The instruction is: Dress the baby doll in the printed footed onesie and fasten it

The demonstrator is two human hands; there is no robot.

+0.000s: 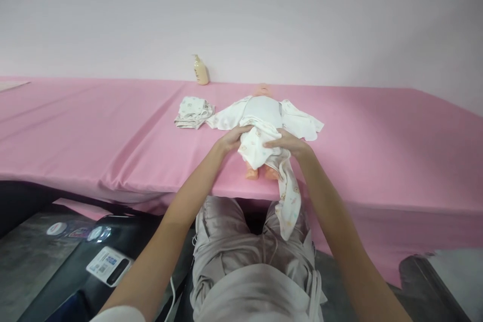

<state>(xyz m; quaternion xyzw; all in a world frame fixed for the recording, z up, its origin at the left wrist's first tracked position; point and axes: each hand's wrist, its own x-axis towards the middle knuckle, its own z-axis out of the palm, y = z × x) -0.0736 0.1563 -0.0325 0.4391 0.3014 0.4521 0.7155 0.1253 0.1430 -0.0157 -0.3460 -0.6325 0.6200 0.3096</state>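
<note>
While upright, bottle [201, 71] beyond white cloth [257, 147]

Tablecloth [113, 126]: plain pink. Bottle [201, 71] at back edge: pale yellow, dark marks. Folded cloth [192, 110] nearer back edge: off-white, small faint print. Garment [290, 196] hanging over front edge: white, small tan and pastel motifs. Doll's feet [252, 171] near front edge: peach.

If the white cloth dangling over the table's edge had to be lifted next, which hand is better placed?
Probably the right hand: it is nearer the dangling cloth, which hangs on that side. The left hand is at the opposite side of the bunched cloth.
</note>
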